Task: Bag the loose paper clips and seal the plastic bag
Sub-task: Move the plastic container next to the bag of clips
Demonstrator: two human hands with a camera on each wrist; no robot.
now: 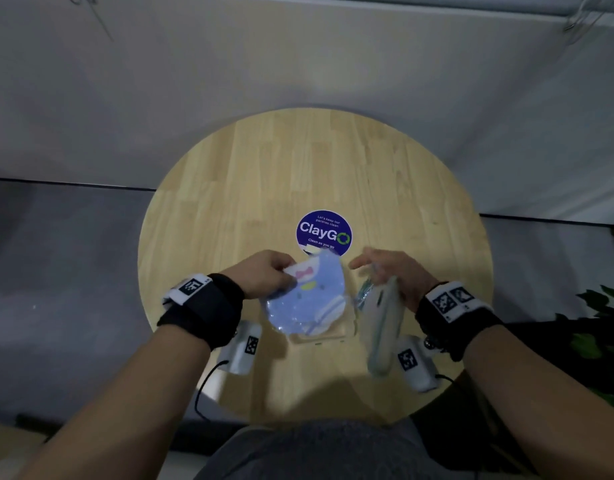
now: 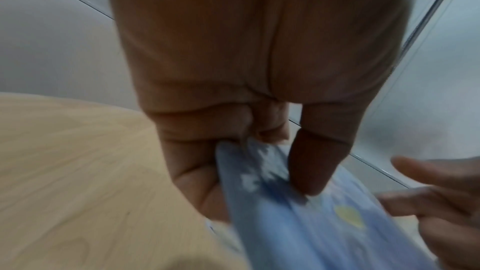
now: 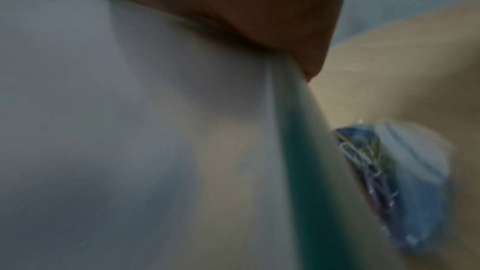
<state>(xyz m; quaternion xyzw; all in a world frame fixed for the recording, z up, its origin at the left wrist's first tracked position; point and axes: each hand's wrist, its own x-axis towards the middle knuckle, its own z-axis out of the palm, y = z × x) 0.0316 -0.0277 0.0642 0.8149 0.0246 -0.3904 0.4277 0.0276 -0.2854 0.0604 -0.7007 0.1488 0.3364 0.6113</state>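
Left hand (image 1: pixel 264 273) pinches the top edge of the blue plastic bag (image 1: pixel 307 299), thumb (image 2: pixel 311 163) on the printed face, fingers curled behind it, so the bag hangs from that hand just above the round wooden table (image 1: pixel 229 188). Right hand (image 1: pixel 392 271) sits just beside the bag's right edge, gripping a pale white case with a teal stripe (image 1: pixel 383 327) against its palm, fingertips loosely extended toward the bag. Paper clips (image 3: pixel 363 163) show bunched inside the bag, close against the case. A purple ClayGo sticker (image 1: pixel 323 232) lies beyond the hands.
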